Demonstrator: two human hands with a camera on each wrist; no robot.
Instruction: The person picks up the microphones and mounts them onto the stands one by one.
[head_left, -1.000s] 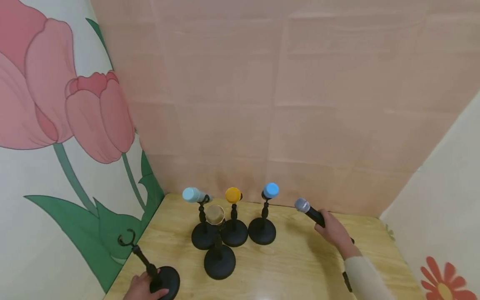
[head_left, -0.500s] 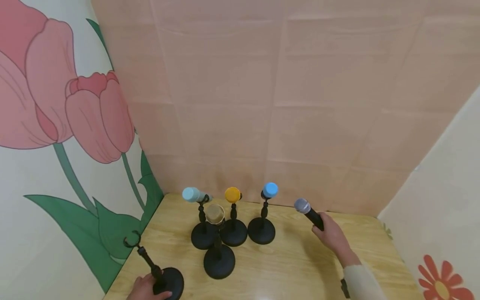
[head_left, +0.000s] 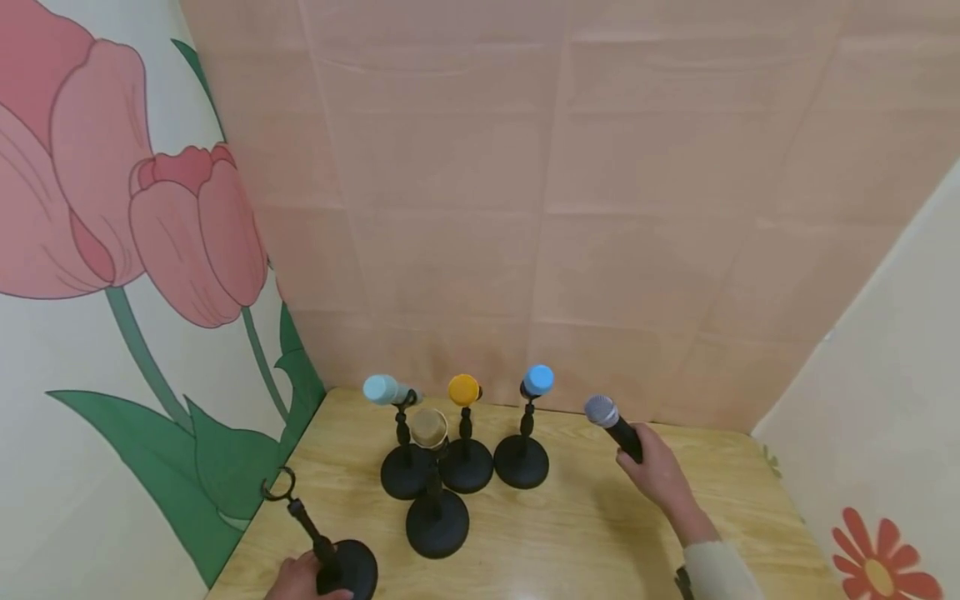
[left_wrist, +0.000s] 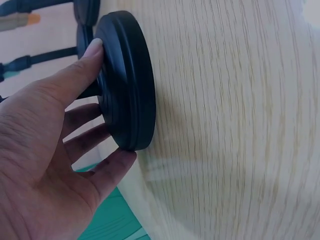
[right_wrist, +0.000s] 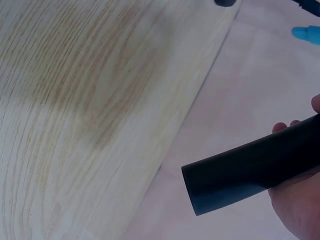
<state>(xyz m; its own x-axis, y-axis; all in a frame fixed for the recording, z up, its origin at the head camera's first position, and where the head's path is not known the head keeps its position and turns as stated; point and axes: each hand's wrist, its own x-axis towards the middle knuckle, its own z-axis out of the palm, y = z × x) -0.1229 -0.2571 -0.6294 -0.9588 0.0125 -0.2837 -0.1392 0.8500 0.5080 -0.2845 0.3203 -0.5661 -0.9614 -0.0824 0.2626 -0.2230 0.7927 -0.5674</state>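
Observation:
At the table's front left, my left hand [head_left: 297,577] grips the round base of a black microphone stand [head_left: 356,568]. Its thumb lies on the base [left_wrist: 125,85] and its fingers reach round the rim, as the left wrist view shows. The stand leans left, and its ring-shaped clip [head_left: 279,483] holds nothing. On the right, my right hand [head_left: 660,473] holds a black microphone [head_left: 624,437] with a silver mesh head above the table. The plain tail end of its handle [right_wrist: 215,187] shows in the right wrist view.
Several stands with microphones stand left of centre: light blue [head_left: 381,389], yellow [head_left: 463,389] and blue [head_left: 537,380] at the back, gold [head_left: 430,428] in front. Behind the wooden table [head_left: 570,542] hangs a pinkish sheet [head_left: 450,208]. A flower-painted wall [head_left: 45,350] is at left.
The left hand and its stand have shifted right, and the stand's clip has moved right too. My right hand with the microphone has drifted slightly left. The standing microphones stay put.

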